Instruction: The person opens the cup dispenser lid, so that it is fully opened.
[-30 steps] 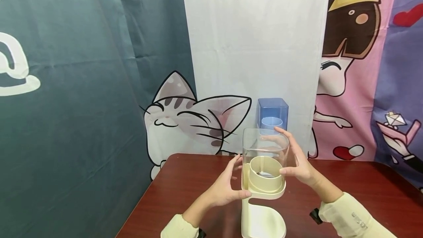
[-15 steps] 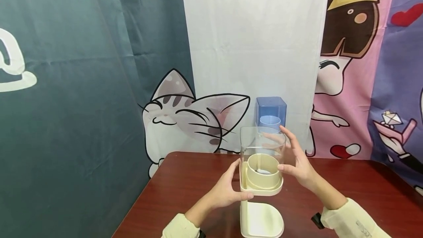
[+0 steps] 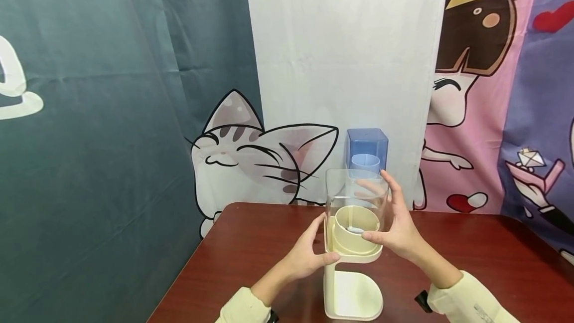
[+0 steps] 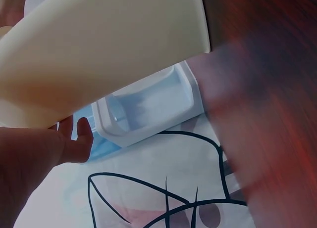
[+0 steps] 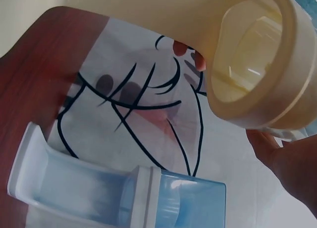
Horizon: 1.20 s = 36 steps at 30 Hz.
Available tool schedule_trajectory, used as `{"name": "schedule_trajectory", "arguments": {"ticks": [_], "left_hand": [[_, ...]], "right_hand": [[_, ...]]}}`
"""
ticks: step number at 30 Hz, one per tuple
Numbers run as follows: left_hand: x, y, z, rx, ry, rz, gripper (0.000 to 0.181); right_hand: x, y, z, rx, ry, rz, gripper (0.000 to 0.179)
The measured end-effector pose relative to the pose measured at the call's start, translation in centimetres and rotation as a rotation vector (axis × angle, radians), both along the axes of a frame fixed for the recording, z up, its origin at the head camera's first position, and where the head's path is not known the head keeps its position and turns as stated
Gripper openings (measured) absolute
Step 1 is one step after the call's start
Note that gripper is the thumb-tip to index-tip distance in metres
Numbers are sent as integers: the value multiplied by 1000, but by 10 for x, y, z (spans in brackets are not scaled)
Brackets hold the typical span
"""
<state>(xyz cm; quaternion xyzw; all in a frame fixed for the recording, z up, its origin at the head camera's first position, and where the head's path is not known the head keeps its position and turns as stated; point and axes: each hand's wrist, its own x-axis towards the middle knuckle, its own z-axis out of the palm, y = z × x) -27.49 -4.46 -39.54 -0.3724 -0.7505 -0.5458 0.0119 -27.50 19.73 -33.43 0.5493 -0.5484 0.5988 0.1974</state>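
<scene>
A cream stand (image 3: 329, 288) with a rounded flat base (image 3: 358, 295) rises from the table, bearing a clear container (image 3: 335, 188) on its upper shelf. Inside the container's lower part is a round cream collar (image 3: 356, 243). My left hand (image 3: 305, 258) grips the left side at the shelf, thumb in front and fingers behind. Across on the right, my right hand (image 3: 401, 236) holds the container, its thumb over the front by the collar and its fingers spread behind the clear wall. From below, the right wrist view shows the shelf's round opening (image 5: 247, 55).
Behind the stand is a second, blue container (image 3: 367, 138), on a white stand (image 4: 193, 102) in the left wrist view. The red-brown wooden table (image 3: 260, 233) reaches back to a printed cloth (image 3: 341, 64) with a cartoon cat.
My right thumb has slid left across the front of the container. The left hand keeps its place at the shelf, and the head view has shifted slightly.
</scene>
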Motion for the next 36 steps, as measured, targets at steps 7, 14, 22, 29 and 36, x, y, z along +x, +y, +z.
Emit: {"name": "schedule_trajectory", "arguments": {"ticks": [7, 14, 22, 29, 36], "left_hand": [[-3, 4, 7, 49, -19, -12, 93], [-4, 2, 9, 12, 29, 54, 95], [-4, 4, 6, 49, 15, 57, 94], [-3, 8, -2, 75, 25, 107, 91], [-5, 12, -5, 79, 50, 117, 89]], "right_hand": [[-7, -3, 5, -35, 21, -49, 116], [-12, -5, 4, -29, 31, -3, 121], [-14, -6, 0, -49, 34, -38, 119], [-15, -6, -5, -55, 65, -38, 117], [-14, -2, -4, -54, 36, -21, 116]]}}
